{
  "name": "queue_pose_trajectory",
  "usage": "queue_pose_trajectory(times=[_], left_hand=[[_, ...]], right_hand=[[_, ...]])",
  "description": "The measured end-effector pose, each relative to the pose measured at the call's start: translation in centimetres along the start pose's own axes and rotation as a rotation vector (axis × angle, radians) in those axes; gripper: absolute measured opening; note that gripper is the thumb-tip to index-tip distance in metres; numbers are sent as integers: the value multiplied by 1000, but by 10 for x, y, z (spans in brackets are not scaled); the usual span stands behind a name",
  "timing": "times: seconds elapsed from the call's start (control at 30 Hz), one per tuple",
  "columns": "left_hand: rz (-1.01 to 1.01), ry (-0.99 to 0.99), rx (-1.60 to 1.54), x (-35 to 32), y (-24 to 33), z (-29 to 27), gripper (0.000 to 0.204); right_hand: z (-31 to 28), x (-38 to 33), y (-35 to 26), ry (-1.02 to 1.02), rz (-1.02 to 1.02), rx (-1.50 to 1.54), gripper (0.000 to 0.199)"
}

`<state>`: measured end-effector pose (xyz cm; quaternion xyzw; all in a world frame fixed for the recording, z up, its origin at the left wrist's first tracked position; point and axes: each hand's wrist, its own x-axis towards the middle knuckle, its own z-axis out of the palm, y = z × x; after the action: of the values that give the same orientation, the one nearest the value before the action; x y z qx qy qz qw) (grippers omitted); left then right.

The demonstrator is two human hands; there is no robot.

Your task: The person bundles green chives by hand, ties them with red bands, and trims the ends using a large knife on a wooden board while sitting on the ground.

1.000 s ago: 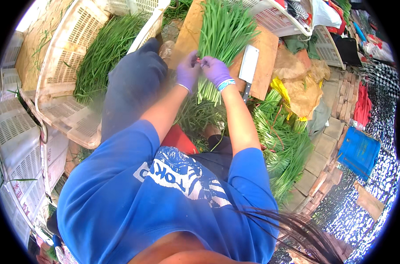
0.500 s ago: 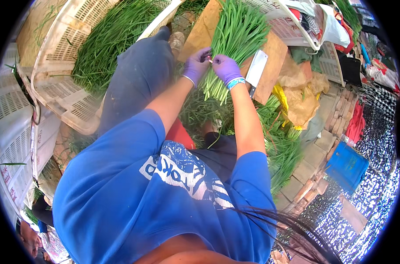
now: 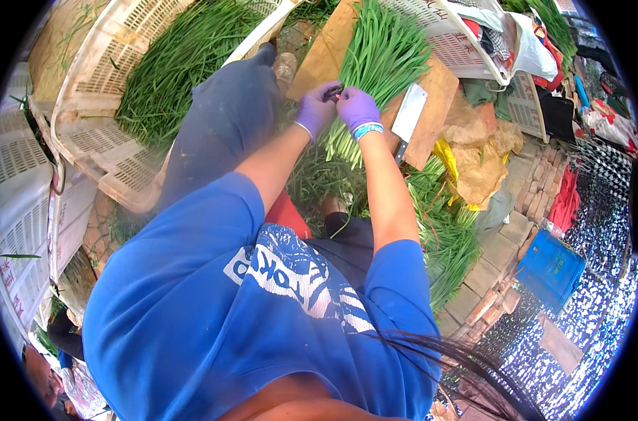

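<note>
A thick bundle of long green chives (image 3: 385, 52) lies across a wooden board (image 3: 439, 98), pale stem ends toward me. Over its lower part my left hand (image 3: 316, 111) and my right hand (image 3: 359, 114), both in purple gloves, meet with their fingertips pinched together. Between the fingertips shows a small dark-reddish bit, too small to name. Stems stick out below the right hand. To the right of that hand a cleaver (image 3: 411, 112) rests on the board, its black handle toward me.
Loose greens fill a large white crate (image 3: 87, 109) at left. More chives (image 3: 448, 252) lie on the ground at right, near crumpled brown paper (image 3: 477, 158) and a yellow bag. Another white crate (image 3: 466, 52) stands at the far right; a blue crate (image 3: 550, 268) lies beyond the bricks.
My two hands have come closer together, fingertips now meeting, and my right hand has shifted slightly left. The bundle and cleaver stay in place.
</note>
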<state>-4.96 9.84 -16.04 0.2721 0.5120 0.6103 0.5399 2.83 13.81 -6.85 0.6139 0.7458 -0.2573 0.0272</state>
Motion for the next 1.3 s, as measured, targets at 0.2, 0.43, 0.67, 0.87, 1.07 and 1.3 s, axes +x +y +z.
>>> queue_pose_trajectory(times=[0.2,0.43,0.67,0.87,1.07,1.3], left_hand=[[-106,-23,-219,-3,10,0,45],[-122,-139,-327,-2,10,-12,42],[7,-115,78,9,26,-4,14],[14,-174,711,4,68,17,15],[-291,-391,441,30,94,-1,25],[-38,-426,348,12,91,11,43]], right_hand=[[11,1,12,72,-118,54,15],[15,0,17,76,-125,103,16],[19,-4,35,346,-84,662,36],[42,-16,53,616,288,793,102],[42,-20,-20,340,615,323,104],[84,3,28,608,222,710,89]])
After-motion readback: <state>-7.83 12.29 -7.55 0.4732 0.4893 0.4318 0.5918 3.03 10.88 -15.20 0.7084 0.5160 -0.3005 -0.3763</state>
